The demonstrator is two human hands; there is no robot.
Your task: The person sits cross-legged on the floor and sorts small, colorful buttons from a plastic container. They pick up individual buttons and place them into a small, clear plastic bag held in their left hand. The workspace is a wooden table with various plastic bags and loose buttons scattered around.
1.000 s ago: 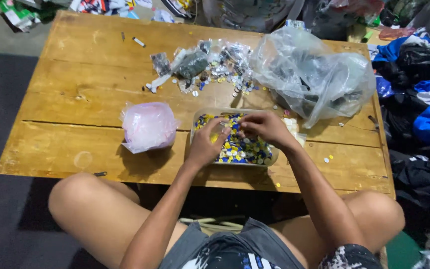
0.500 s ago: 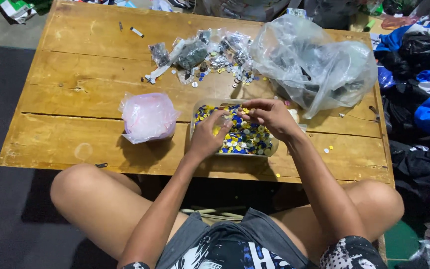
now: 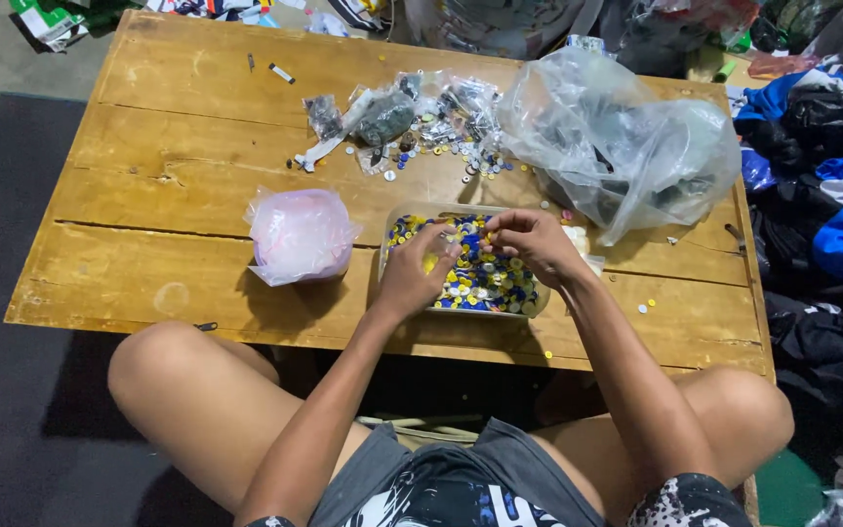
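Observation:
A clear rectangular tray (image 3: 539,298) full of small blue, yellow and white buttons rests near the front edge of a low wooden table (image 3: 148,263). Both my hands hover over its contents. My left hand (image 3: 414,275) is cupped over the tray's left half with a few yellow buttons in its fingers. My right hand (image 3: 531,242) sits over the upper right part, fingertips pinched together close to the left hand's fingertips; what they pinch is too small to tell. My bare knees (image 3: 168,371) stick out below the table edge.
A pink-white plastic bag (image 3: 300,234) lies left of the tray. A large crumpled clear bag (image 3: 626,146) sits at the right rear. Small bags and loose buttons (image 3: 412,122) are scattered behind the tray. Dark and blue clothing (image 3: 822,195) is piled right of the table.
My hands have stayed over the tray, with the fingertips drawing closer together. The camera view has shifted slightly.

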